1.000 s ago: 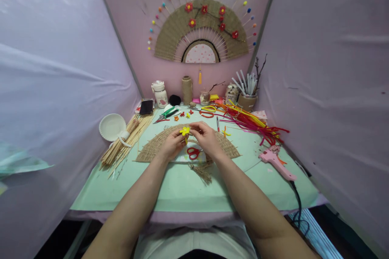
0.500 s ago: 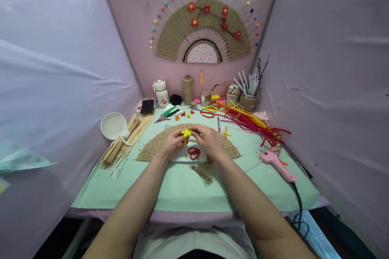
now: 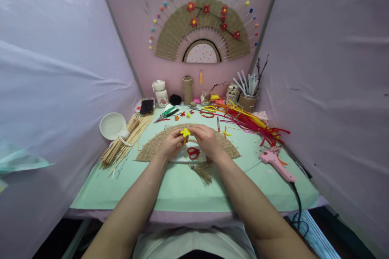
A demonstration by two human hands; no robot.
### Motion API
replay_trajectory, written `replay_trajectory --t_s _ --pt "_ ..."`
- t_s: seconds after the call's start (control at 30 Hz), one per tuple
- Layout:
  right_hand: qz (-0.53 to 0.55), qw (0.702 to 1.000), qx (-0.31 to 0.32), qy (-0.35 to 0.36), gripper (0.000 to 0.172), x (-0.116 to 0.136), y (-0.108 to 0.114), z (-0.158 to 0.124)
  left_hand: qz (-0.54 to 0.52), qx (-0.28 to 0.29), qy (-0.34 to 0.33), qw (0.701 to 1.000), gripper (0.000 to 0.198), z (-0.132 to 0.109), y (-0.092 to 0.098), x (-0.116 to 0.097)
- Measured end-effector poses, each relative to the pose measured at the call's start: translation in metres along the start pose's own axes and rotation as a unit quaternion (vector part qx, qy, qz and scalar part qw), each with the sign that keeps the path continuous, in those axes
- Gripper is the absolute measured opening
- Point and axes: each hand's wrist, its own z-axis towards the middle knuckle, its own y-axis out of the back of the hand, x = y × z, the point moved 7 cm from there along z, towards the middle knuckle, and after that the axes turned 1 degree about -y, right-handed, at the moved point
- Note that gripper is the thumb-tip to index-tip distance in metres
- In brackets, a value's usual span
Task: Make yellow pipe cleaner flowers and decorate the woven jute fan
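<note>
Saw mint-green cloth (image 3: 194, 196) spread in front of woven fan (image 3: 152, 148). Pinched yellow flower (image 3: 185, 132) above woven fan with left hand (image 3: 172, 145); curled right hand (image 3: 207, 139) beside flower, couldn't tell if gripping. Noted pink glue gun (image 3: 278, 164) right of woven fan, twine spool (image 3: 187, 90) behind, then pink wall (image 3: 127, 16).

No writing, brand or number can be read on anything here. The jar (image 3: 232, 94) at the back edge of the table (image 3: 194, 198), toward its right corner, bears dark marks that are too small and blurred to make out as letters. The white bottle (image 3: 159, 92) near the back left corner shows a reddish printed picture, any lettering being too small to tell, and on the glue gun (image 3: 278, 165) near the right edge no label is legible.
</note>
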Motion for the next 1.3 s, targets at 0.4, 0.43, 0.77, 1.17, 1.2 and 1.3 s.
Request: replay_trajectory --t_s 0.4,0.43,0.77,1.17,1.2,1.3 --pt "0.048 0.997 -0.004 -0.057 0.024 -0.004 -0.002 0.0 -0.036 -0.043 0.005 0.998 0.021 0.0 -0.001 0.0" --pt "0.054 0.995 -0.012 -0.079 0.026 -0.006 -0.002 0.0 -0.046 -0.063 0.012 0.997 0.021 0.0 0.002 0.001" --pt "0.097 0.974 0.044 -0.199 0.02 -0.016 -0.022 -0.008 -0.131 -0.104 0.045 0.985 0.017 0.004 0.013 0.014" --pt "0.018 0.967 0.03 -0.253 0.017 -0.035 -0.017 -0.012 0.125 -0.164 -0.089 0.974 0.056 -0.001 0.017 -0.008" --pt "0.008 0.967 0.036 -0.25 0.017 -0.035 -0.016 -0.012 0.161 -0.164 -0.119 0.966 0.053 -0.002 0.014 -0.013" --pt "-0.016 0.968 0.06 -0.241 0.017 -0.032 -0.016 -0.012 0.221 -0.141 -0.169 0.95 0.039 -0.004 0.005 -0.018"
